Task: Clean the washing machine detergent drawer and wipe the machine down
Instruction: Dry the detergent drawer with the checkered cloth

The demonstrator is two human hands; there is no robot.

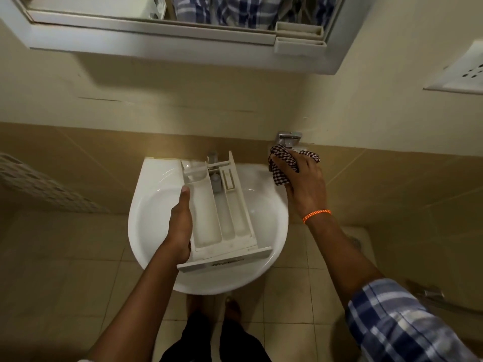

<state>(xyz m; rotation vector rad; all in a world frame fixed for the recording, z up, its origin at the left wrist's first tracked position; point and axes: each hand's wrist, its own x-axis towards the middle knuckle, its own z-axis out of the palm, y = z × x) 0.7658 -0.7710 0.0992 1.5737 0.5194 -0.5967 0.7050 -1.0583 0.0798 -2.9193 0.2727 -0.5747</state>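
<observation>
Two bare hands work over a white ceramic wash basin (146,205) fixed to a tan tiled wall. The left hand (180,220) grips the left side wall of a white plastic detergent drawer (222,212), thumb lying straight along the top edge and fingers hidden underneath. That drawer is held above the bowl, tilted, with its three long compartments facing up and its front panel nearest the person. Its far end sits just in front of a grey tap (212,156).

The right hand (303,178), with an orange thread bracelet (316,215) on the wrist, clutches a bunched dark-and-white checked cloth (281,163) at the basin's right rim, just below a chrome wall fitting (288,138).

Above hangs a white-framed mirror cabinet (156,40). A blue checked sleeve (400,325) covers the right upper arm.
</observation>
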